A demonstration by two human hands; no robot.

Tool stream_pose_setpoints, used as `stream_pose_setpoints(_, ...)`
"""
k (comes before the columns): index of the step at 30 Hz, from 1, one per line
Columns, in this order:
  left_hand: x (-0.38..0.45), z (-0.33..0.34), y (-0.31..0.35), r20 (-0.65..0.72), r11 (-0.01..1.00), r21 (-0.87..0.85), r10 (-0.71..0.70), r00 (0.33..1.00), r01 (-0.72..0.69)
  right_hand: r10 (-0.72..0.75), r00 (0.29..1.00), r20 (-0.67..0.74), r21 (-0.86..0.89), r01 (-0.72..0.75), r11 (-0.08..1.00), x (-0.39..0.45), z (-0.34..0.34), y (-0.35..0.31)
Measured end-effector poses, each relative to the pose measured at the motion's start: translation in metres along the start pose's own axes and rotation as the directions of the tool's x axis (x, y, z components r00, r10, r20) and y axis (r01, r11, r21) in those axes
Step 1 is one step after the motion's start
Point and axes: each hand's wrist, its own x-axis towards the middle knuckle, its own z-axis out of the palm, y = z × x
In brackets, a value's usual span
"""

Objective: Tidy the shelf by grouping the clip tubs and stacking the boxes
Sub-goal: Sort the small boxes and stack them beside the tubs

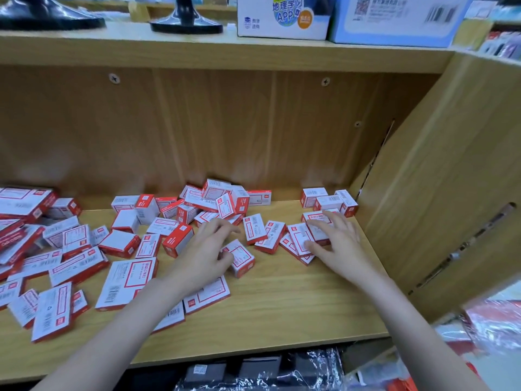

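Both my forearms reach over the shelf's (296, 314) front edge: left hand (207, 251) loosely curled against one small box (241, 258), right hand (335, 238) spread flat on boxes (300, 239) near the right wall, which I judge could slide off if nudged.

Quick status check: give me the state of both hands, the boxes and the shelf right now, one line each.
left hand: fingers curled, thumb and fingers touching a small box; firm grip unclear.
right hand: fingers spread, resting on a box by the right wall.
small red-and-white boxes: scattered loose, none stacked neatly.
right back cluster: a few boxes grouped near the corner.
larger flat boxes: lying flat, front left.
shelf board: bare wood at front right.
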Motion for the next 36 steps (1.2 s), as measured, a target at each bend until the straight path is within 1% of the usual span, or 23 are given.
stream_pose_setpoints(2,-0.004,-0.002,0.003,0.032,0.999,0.001,0.042,0.999,-0.042,-0.055,0.997,0.054,-0.053,0.058,0.997,-0.006,0.005,-0.005)
stream_pose_setpoints(4,-0.008,-0.002,0.004,0.116,0.990,0.081,0.106,0.988,-0.116,-0.091,0.989,0.114,-0.158,0.109,0.981,-0.010,0.015,-0.007)
stream_pose_setpoints(5,-0.008,0.000,0.004,0.150,0.982,0.123,0.126,0.981,-0.145,-0.093,0.989,0.115,-0.195,0.115,0.974,-0.011,0.019,-0.008)
stream_pose_setpoints(8,-0.007,0.006,0.003,0.231,0.974,0.172,0.103,0.968,-0.144,-0.081,0.992,0.093,-0.211,0.099,0.973,-0.015,0.019,-0.007)
stream_pose_setpoints(10,-0.007,0.010,0.002,0.248,0.983,0.140,0.080,0.966,-0.118,-0.072,0.994,0.087,-0.221,0.089,0.971,-0.024,0.015,-0.004)
stream_pose_setpoints(12,-0.008,0.013,0.001,0.249,0.989,0.105,0.073,0.966,-0.102,-0.056,0.996,0.075,-0.217,0.072,0.974,-0.034,0.011,0.003)
stream_pose_setpoints(15,-0.009,0.014,0.000,0.248,0.989,0.096,0.087,0.965,-0.114,-0.023,0.998,0.061,-0.227,0.036,0.973,-0.045,0.004,0.013)
stream_pose_setpoints(21,-0.015,0.009,-0.001,0.205,0.991,0.080,0.085,0.975,-0.103,-0.029,0.992,-0.125,-0.217,0.002,0.976,-0.046,0.017,-0.007)
stream_pose_setpoints(24,-0.021,0.004,-0.005,0.149,0.997,0.075,0.024,0.988,-0.035,-0.077,0.969,-0.234,-0.274,0.010,0.962,-0.042,0.029,-0.016)
stream_pose_setpoints(25,-0.023,0.002,-0.008,0.118,0.997,0.080,0.010,0.993,-0.020,-0.112,0.958,-0.263,-0.276,0.037,0.960,-0.037,0.030,-0.022)
stream_pose_setpoints(26,-0.024,0.001,-0.009,0.090,0.997,0.082,-0.002,0.996,-0.006,-0.147,0.954,-0.262,-0.258,0.078,0.963,-0.031,0.030,-0.030)
stream_pose_setpoints(27,-0.026,0.001,-0.011,0.066,0.997,0.080,-0.011,0.998,0.006,-0.167,0.960,-0.225,-0.209,0.120,0.971,-0.023,0.030,-0.040)
stream_pose_setpoints(29,-0.029,-0.003,-0.011,0.035,0.998,0.056,-0.035,0.999,0.033,-0.148,0.988,-0.032,-0.017,0.148,0.989,-0.002,0.031,-0.061)
stream_pose_setpoints(30,-0.031,-0.006,-0.010,0.017,0.998,0.043,-0.040,0.999,0.040,-0.133,0.989,0.063,0.029,0.131,0.991,0.008,0.034,-0.071)
stream_pose_setpoints(31,-0.034,-0.009,-0.009,-0.005,0.999,0.036,-0.037,0.999,0.037,-0.125,0.984,0.126,0.005,0.126,0.992,0.017,0.037,-0.079)
stream_pose_setpoints(32,-0.037,-0.013,-0.009,-0.021,0.999,0.034,-0.030,0.999,0.031,-0.130,0.979,0.154,-0.055,0.140,0.989,0.024,0.041,-0.083)
stream_pose_setpoints(34,-0.047,-0.021,-0.011,-0.031,1.000,0.028,-0.013,0.999,0.014,-0.144,0.978,0.151,-0.185,0.171,0.968,0.034,0.041,-0.079)
stream_pose_setpoints(36,-0.058,-0.031,-0.017,-0.029,1.000,0.000,-0.020,0.999,0.020,-0.121,0.985,0.119,-0.273,0.149,0.950,0.040,0.034,-0.065)
